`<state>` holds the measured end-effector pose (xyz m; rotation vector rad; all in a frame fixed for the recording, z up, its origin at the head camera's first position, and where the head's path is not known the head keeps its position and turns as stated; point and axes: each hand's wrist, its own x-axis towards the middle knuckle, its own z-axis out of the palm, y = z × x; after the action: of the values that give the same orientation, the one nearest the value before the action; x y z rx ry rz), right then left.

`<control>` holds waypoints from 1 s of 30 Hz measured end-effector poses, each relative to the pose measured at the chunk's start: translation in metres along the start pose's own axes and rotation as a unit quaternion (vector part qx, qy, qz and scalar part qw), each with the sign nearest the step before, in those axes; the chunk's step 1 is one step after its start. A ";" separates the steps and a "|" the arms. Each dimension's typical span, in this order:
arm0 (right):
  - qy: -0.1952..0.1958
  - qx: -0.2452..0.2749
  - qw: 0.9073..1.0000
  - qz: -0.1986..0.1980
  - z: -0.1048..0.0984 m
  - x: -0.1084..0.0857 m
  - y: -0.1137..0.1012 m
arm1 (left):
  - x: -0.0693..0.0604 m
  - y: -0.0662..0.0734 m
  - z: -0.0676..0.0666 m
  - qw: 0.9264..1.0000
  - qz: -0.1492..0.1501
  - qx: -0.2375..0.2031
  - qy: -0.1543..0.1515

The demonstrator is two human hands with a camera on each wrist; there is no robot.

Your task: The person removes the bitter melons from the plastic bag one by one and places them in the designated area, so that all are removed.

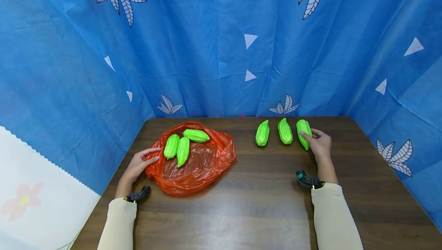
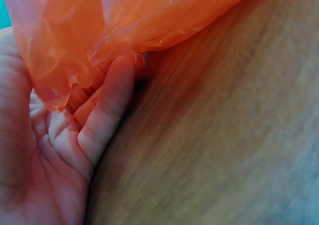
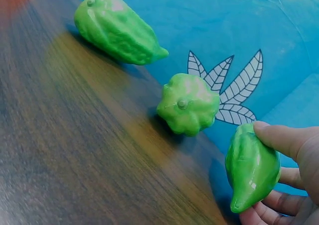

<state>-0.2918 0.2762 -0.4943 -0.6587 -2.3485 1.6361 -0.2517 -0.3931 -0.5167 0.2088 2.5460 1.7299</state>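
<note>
An orange-red plastic bag (image 1: 207,165) lies spread on the table with three green ridged vegetables, one of them upright at the left (image 1: 171,146), on it. At the bag's left edge, the left hand (image 1: 138,163) holds the plastic; in the left wrist view the film (image 2: 65,41) lies between thumb and fingers of that hand (image 2: 60,145). The right hand (image 1: 320,144) grips a green vegetable (image 1: 304,133) at the right end of a row of three. In the right wrist view, thumb and fingers of this hand (image 3: 294,170) are round the vegetable (image 3: 251,165), tip towards the camera.
Two more green vegetables, a left one (image 1: 262,133) and a middle one (image 1: 285,131), lie left of the right hand near the back edge of the brown wooden table (image 1: 255,211). A blue curtain (image 1: 193,42) with leaf prints hangs behind. White cloth (image 1: 45,181) is at the left.
</note>
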 end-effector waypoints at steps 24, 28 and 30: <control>0.021 -0.045 0.998 -0.027 0.007 -0.003 0.000 | 0.003 -0.005 -0.002 1.000 -0.001 0.022 0.010; 0.024 -0.053 0.998 -0.033 0.007 -0.004 0.001 | 0.003 -0.006 -0.002 1.000 0.000 0.019 0.011; 0.025 -0.055 0.998 -0.036 0.006 -0.003 0.001 | 0.003 -0.006 -0.002 1.000 0.001 0.015 0.009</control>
<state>-0.2913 0.2699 -0.4976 -0.6208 -2.4123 1.4524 -0.2558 -0.3967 -0.5215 0.1972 2.5867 1.7033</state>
